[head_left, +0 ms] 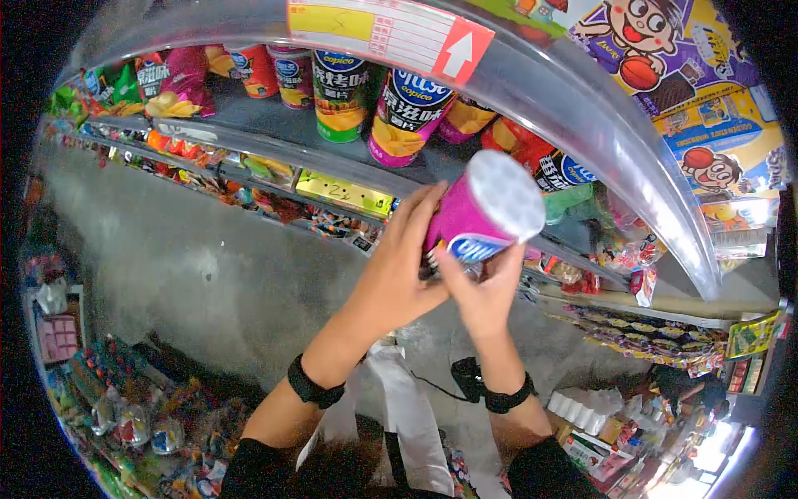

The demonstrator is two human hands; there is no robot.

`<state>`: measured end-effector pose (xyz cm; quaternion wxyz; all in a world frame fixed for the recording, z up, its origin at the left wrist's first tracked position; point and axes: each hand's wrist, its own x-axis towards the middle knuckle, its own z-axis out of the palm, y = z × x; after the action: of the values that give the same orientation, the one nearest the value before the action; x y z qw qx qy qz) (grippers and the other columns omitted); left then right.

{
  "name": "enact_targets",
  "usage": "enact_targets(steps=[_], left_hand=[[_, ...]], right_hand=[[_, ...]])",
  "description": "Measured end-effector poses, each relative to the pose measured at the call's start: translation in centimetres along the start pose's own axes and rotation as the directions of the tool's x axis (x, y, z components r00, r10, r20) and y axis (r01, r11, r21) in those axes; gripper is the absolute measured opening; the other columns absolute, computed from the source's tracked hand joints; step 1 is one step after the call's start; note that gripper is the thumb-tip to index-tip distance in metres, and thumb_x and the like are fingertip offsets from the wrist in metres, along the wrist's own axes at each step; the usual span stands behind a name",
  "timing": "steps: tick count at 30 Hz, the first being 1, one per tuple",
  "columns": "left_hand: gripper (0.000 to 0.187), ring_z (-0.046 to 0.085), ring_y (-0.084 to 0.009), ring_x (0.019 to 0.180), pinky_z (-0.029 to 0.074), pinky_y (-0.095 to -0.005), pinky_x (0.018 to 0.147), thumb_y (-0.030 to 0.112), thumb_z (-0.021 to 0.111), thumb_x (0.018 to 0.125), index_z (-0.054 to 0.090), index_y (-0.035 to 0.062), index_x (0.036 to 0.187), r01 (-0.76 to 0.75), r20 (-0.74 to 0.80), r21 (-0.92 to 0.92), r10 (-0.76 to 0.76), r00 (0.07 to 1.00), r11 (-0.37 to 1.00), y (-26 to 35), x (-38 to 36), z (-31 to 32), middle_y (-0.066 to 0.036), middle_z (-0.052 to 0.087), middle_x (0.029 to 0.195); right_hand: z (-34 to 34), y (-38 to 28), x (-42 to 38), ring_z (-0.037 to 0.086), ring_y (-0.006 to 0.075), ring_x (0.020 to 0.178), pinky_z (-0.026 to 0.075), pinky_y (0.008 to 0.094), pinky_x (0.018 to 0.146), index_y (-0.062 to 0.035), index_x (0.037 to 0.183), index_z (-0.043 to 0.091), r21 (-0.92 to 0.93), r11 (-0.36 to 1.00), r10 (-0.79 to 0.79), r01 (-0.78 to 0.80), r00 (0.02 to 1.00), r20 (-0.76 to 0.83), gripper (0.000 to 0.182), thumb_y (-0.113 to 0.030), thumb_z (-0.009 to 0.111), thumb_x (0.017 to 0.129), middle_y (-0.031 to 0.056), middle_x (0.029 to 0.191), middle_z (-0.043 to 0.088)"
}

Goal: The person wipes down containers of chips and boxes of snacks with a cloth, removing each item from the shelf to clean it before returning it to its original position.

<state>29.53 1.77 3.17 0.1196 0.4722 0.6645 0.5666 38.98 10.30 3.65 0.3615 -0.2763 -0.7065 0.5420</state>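
Your two hands are both on one can (478, 212), held up just in front of the shelf (258, 112), so the step in hand looks to be handling and turning the can rather than reaching for one. Your left hand (399, 258) is closed around its left side, fingers wrapped over the body. Your right hand (482, 295) grips it from below and to the right, thumb across the label (475, 247) and fingers up by the rim. I judge that any next move calls for one hand to keep a firm hold while the other shifts, and for the lid end to stay clear of the shelf edge beyond your fingers.

The can is magenta, with a whitish lid (507, 193) facing you and tipped towards your right. A blue patch with white lettering shows just above your right thumb; the rest of the print is covered or blurred. Its base is hidden behind your hands, and I see no dent in the part that shows. Past your left fingertips, a similar magenta can (406, 121) stands beside a green-bottomed can (339, 100) on the shelf.
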Motion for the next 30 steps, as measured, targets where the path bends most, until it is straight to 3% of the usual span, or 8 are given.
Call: enact_targets(steps=[9, 12, 16, 19, 22, 25, 27, 30], left_hand=[[0.083, 0.032, -0.0413, 0.124, 0.029, -0.0445, 0.103, 0.028, 0.069, 0.076, 0.022, -0.0011, 0.138, 0.203, -0.051, 0.222, -0.196, 0.979, 0.954, -2.4, -2.5, 1.2, -0.027, 0.032, 0.132], [0.073, 0.043, -0.0372, 0.114, 0.037, -0.0416, 0.096, 0.026, 0.066, 0.08, 0.027, -0.0016, 0.135, 0.289, -0.087, 0.126, -0.28, 0.956, 0.949, -2.3, -2.2, 1.3, -0.025, 0.037, 0.126], [0.064, 0.052, -0.033, 0.105, 0.042, -0.0385, 0.091, 0.025, 0.062, 0.083, 0.03, 0.0012, 0.133, 0.321, -0.07, 0.05, -0.317, 0.946, 0.946, -2.1, -2.3, 1.3, -0.021, 0.042, 0.123], [0.058, 0.05, -0.033, 0.109, 0.04, -0.0384, 0.095, 0.022, 0.058, 0.085, 0.032, 0.0017, 0.133, 0.26, -0.106, -0.019, -0.261, 0.96, 0.965, -2.0, -2.3, 1.5, -0.021, 0.043, 0.124], [0.052, 0.045, -0.0368, 0.116, 0.038, -0.0403, 0.097, 0.019, 0.056, 0.087, 0.036, 0.0014, 0.131, 0.19, -0.153, -0.045, -0.194, 0.969, 0.981, -1.7, -1.3, 1.6, -0.023, 0.04, 0.129], [0.048, 0.04, -0.0406, 0.119, 0.035, -0.0431, 0.098, 0.016, 0.054, 0.087, 0.038, -0.0003, 0.13, 0.17, -0.178, -0.031, -0.172, 0.969, 0.985, -2.0, 0.1, 1.9, -0.024, 0.039, 0.132], [0.052, 0.036, -0.0373, 0.125, 0.03, -0.0404, 0.105, 0.014, 0.053, 0.087, 0.034, 0.001, 0.134, 0.097, -0.176, 0.232, -0.056, 0.983, 0.968, -2.4, 0.5, 2.2, -0.022, 0.036, 0.136], [0.055, 0.034, -0.0378, 0.127, 0.028, -0.0412, 0.106, 0.013, 0.053, 0.086, 0.032, 0.0007, 0.135, 0.11, -0.13, 0.092, -0.098, 0.987, 0.99, -1.9, 0.7, 2.4, -0.023, 0.035, 0.136]], right_hand=[[-1.6, -2.2, 1.5, 0.054, 0.0192, 0.1, 0.045, 0.032, 0.086, 0.0031, 0.12, 0.033, -0.03, 0.996, -0.09, 0.088, 0.994, -0.067, 0.065, 0.003, 0.074, 0.069, 0.0147, 0.113, 0.049], [-2.9, -1.0, 0.7, 0.057, 0.0202, 0.094, 0.046, 0.0336, 0.084, 0.0062, 0.114, 0.046, -0.5, 0.831, -0.259, 0.246, 0.965, 0.044, 0.056, 0.002, 0.075, 0.066, 0.0145, 0.109, 0.055], [-3.9, 0.5, -0.6, 0.055, 0.0238, 0.099, 0.043, 0.0365, 0.088, 0.0077, 0.119, 0.043, -0.569, 0.715, -0.424, 0.406, 0.899, 0.109, 0.062, -0.004, 0.075, 0.067, 0.0153, 0.111, 0.054], [-3.7, -1.3, 1.0, 0.046, 0.0289, 0.115, 0.035, 0.038, 0.099, -0.0003, 0.124, 0.037, -0.361, 0.784, -0.504, 0.505, 0.857, 0.103, 0.083, -0.027, 0.079, 0.058, 0.0167, 0.12, 0.048], [-3.4, -2.2, 1.2, 0.04, 0.0307, 0.12, 0.031, 0.0387, 0.102, -0.0017, 0.127, 0.027, -0.514, 0.731, -0.452, 0.45, 0.883, 0.129, 0.091, -0.031, 0.078, 0.058, 0.018, 0.123, 0.043], [-2.5, -1.4, 1.3, 0.039, 0.0297, 0.121, 0.03, 0.0409, 0.103, -0.0034, 0.128, 0.034, -0.523, 0.816, -0.262, 0.246, 0.964, 0.046, 0.08, -0.026, 0.076, 0.064, 0.0167, 0.127, 0.043], [-1.7, -1.3, 1.7, 0.049, 0.0274, 0.114, 0.039, 0.0402, 0.096, 0.0008, 0.119, 0.05, -0.424, 0.848, -0.364, 0.316, 0.931, -0.035, 0.06, -0.014, 0.076, 0.068, 0.0178, 0.123, 0.051], [-0.6, -1.8, 2.2, 0.059, 0.024, 0.097, 0.046, 0.0359, 0.087, 0.0047, 0.114, 0.052, -0.239, 0.945, -0.264, 0.226, 0.954, -0.144, 0.056, -0.009, 0.077, 0.066, 0.0152, 0.108, 0.06]])
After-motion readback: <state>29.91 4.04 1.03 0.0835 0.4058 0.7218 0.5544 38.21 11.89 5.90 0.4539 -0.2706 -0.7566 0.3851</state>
